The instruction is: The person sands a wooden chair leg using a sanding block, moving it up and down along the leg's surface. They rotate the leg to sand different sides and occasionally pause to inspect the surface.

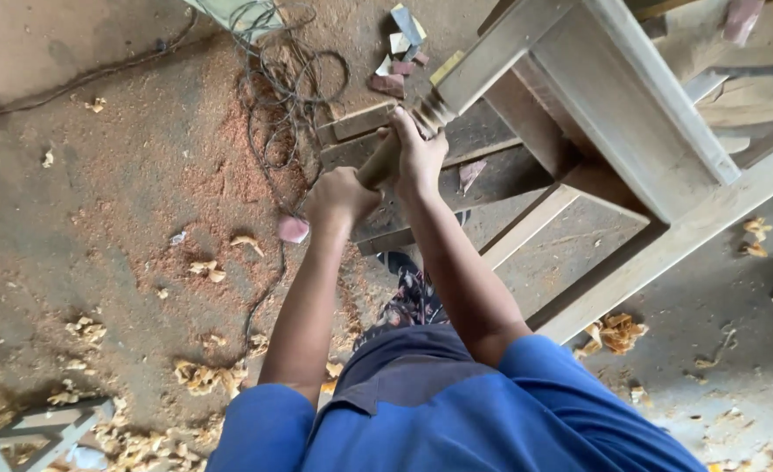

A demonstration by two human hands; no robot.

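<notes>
From the head camera I look straight down my own two arms in blue sleeves. My left hand (pixel 341 196) is curled into a closed fist around the lower, smooth end of a turned wooden leg (pixel 404 140), knuckles up. My right hand (pixel 419 156) is wrapped round the same leg just above it, fingers closed over the wood close to the ringed, lathe-turned collar where the leg meets the squared post. Both hands have a full grip; neither shows any gap.

The leg belongs to a bare wooden furniture frame (pixel 631 131), unpainted and pale, which lies tipped over so that its rails run diagonally across the upper right of the view. I think it is a table or bed frame, but too little of it shows for me to say which. The leg sticks out from the frame's corner toward me, slanting down to the left.

Under the hands a few loose planks (pixel 360 122) lie on the concrete floor (pixel 72 236), which is dusted with reddish sawdust and scattered with pale wood shavings (pixel 201 376). A tangled dark cable (pixel 273 105) loops across the floor left of the planks, and small offcuts (pixel 400 52) lie beyond the leg's top.
</notes>
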